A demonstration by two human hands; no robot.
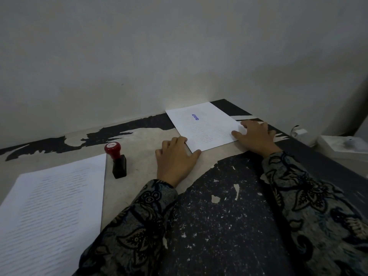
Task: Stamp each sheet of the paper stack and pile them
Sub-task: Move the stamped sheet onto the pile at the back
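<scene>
A stamped sheet with a blue mark near its far end lies at the back right of the table. My left hand lies at its near left corner, fingers touching the edge. My right hand rests on its right edge, thumb on the paper. A stack of printed sheets lies at the near left. Between the stack and my left hand stands a stamp with a red knob and a black base, free of both hands.
The table has a worn black top with pale peeled patches, and a wall runs along its far side. Beyond the right edge sit a white box and a small white object.
</scene>
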